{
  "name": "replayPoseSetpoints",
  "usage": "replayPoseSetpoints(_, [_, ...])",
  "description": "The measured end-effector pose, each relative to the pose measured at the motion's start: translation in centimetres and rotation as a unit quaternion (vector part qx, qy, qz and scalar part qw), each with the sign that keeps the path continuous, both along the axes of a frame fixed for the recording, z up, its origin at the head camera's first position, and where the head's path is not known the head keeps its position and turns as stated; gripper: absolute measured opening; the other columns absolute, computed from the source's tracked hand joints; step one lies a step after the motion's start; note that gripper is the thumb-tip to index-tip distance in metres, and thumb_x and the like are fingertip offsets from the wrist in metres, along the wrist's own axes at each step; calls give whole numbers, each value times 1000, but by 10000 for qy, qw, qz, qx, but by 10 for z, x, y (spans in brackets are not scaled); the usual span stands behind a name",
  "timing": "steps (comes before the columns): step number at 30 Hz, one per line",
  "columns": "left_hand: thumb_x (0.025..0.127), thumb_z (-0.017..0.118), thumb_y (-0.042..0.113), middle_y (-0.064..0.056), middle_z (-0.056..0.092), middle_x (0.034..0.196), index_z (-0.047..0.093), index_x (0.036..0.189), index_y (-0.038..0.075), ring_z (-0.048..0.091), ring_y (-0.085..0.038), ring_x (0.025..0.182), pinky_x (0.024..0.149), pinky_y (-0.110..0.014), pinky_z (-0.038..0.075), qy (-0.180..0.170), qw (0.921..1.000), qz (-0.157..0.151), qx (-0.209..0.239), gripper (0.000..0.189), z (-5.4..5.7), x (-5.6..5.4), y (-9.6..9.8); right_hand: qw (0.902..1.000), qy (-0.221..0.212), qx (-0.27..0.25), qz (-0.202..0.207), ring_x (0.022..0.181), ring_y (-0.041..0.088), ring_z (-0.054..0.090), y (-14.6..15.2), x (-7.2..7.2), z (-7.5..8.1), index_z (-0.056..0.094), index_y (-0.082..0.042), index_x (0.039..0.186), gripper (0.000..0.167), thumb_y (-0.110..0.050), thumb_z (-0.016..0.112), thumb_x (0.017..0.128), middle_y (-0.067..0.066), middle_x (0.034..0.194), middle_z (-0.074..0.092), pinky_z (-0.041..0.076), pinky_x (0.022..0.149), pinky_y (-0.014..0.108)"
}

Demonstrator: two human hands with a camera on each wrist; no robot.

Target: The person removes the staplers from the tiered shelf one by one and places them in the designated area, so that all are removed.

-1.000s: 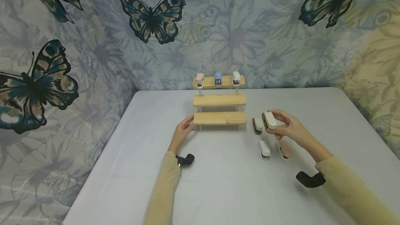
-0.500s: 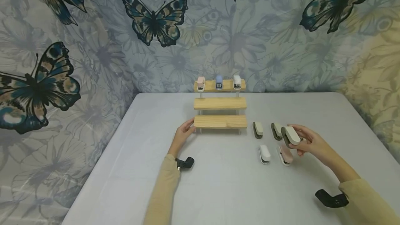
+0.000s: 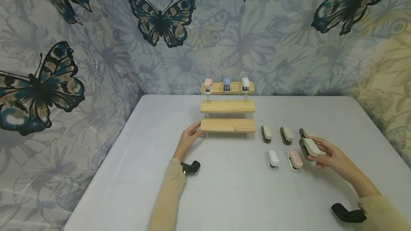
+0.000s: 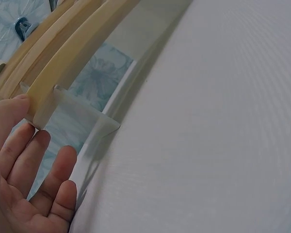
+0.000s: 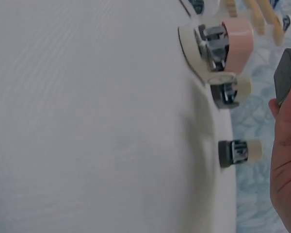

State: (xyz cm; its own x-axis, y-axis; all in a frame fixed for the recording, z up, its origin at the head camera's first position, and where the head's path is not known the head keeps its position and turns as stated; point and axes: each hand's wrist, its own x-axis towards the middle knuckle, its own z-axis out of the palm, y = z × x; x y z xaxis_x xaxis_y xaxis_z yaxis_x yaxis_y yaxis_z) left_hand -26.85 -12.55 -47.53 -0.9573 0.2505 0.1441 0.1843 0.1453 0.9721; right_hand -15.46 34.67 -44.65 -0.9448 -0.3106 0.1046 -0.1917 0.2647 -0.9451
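Observation:
My right hand (image 3: 332, 156) holds a stapler (image 3: 309, 148) with a cream top and dark grey base between thumb and fingers, raised above the table. Just behind it, partly covered by the hand, is another dark-based stapler (image 3: 302, 133). Two matching cream-and-grey staplers (image 3: 266, 134) (image 3: 286, 135) stand to its left. Nearer me are a white stapler (image 3: 273, 159) and a pink stapler (image 3: 295, 160). My left hand (image 3: 187, 140) pinches the left end of the lowest shelf of a wooden tiered stand (image 3: 228, 125), thumb on top and fingers below in the left wrist view.
On the stand's top shelf sit a pink stapler (image 3: 208, 85), a blue stapler (image 3: 227, 84) and a white stapler (image 3: 245, 84). Clear legs (image 4: 87, 109) carry the shelves. A white cloth covers the table (image 3: 224, 191), and a butterfly-patterned backdrop (image 3: 273, 56) hangs behind.
My right hand has moved right and toward me with the held stapler, from beside the leftmost cream-and-grey one, uncovering others in the row. My left hand stays at the shelf end.

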Motion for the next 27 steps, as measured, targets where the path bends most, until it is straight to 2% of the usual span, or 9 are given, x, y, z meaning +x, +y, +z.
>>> replayPoseSetpoints(5, [89,57,15,-12,44,131,44,130,-1,53,-12,89,81,-28,44,-46,10000,23,7,45,0,0,2,9996,-246,-89,-103,58,15,55,9,3,-11,32,-14,137,58,6,51,87,-23,114,48,47,47,30])
replayPoseSetpoints(10, [89,57,16,-11,45,131,44,130,0,53,-13,88,80,-27,44,-15,10000,57,-67,46,0,1,2,9985,-460,-203,-232,70,13,60,17,6,-18,29,-14,140,61,5,52,87,-25,114,43,49,48,30])
replayPoseSetpoints(12, [89,57,16,-12,45,131,44,130,-1,54,-15,87,80,-28,45,26,10000,51,-46,46,0,0,2,9983,-496,-212,-239,69,12,60,20,8,-21,28,-14,140,61,4,52,87,-24,114,42,48,48,30])
replayPoseSetpoints(16, [88,59,17,-12,45,130,45,129,0,55,-17,89,81,-31,45,60,10000,36,57,46,-9,-6,2,9980,-547,-187,-240,66,13,59,25,11,-26,30,-16,139,59,5,51,88,-24,115,41,47,48,30])
replayPoseSetpoints(21, [87,61,22,-7,48,129,48,128,4,56,-16,88,80,-29,45,-8,9996,282,-15,47,-23,-14,1,9978,-538,-290,-241,58,14,55,29,13,-28,36,-22,135,59,7,51,87,-27,111,45,46,46,29])
replayPoseSetpoints(24, [86,61,23,-7,48,129,48,128,4,56,-18,93,83,-30,45,-48,9994,340,-4,48,-25,-15,1,9974,-590,-341,-250,53,14,54,30,14,-30,41,-29,129,59,8,52,85,-28,110,46,46,44,29])
replayPoseSetpoints(27, [86,62,22,-6,48,129,48,128,5,55,-19,95,84,-30,45,-65,9993,362,10,47,-25,-15,1,9970,-660,-346,-195,55,15,55,31,14,-33,41,-31,129,59,8,53,85,-29,111,45,46,44,30])
